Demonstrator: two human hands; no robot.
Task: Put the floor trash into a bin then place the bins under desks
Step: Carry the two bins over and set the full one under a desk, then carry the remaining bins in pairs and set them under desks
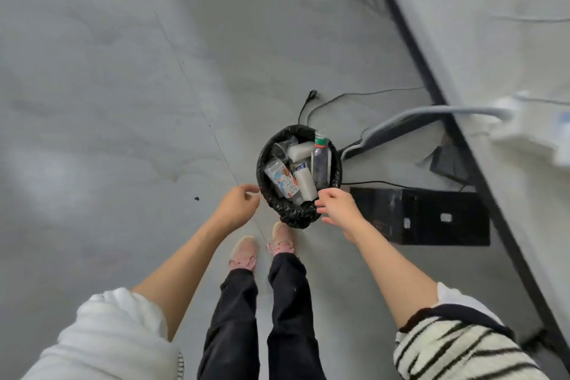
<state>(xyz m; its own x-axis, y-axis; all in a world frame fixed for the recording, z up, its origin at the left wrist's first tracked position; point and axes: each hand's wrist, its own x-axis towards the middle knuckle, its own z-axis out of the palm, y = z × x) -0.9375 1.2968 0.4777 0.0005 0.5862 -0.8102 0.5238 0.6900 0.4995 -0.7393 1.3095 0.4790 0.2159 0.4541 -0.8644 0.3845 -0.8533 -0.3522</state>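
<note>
Right beside the desk (493,40), sitting on the gray floor (108,102): the bin (297,210), lined with a black bag and packed to the brim. Poking out of it: a clear bottle (320,163) with a green-and-red cap, a printed carton (282,179), a couple of white blocks, some clear plastic.

Reaching down with both hands. Left hand (237,205) hovering just off the bin's left rim, fingers loosely curled, gripping nothing. Right hand (337,210) at the rim on the desk side, fingers spread and seemingly brushing the bunched bag edge, not clamping down on it yet. Honestly can't tell whether actually touching or only very close.

Stuff that could go sideways, guessing here:

- Grabbing only the loose bag instead of the rim underneath, so the liner slides up and the bin stays put or tips.
- Bottle standing tall by the desk-side rim, looking ready to topple out if the bin tilts, so back to picking trash off the floor.
- Black cables (354,95) and a gray hose (431,111) trailing on the floor between bin and desk, begging to snag while sliding the bin under.
- Black box (419,216) parked at the desk foot, maybe blocking the straight path in.
</note>
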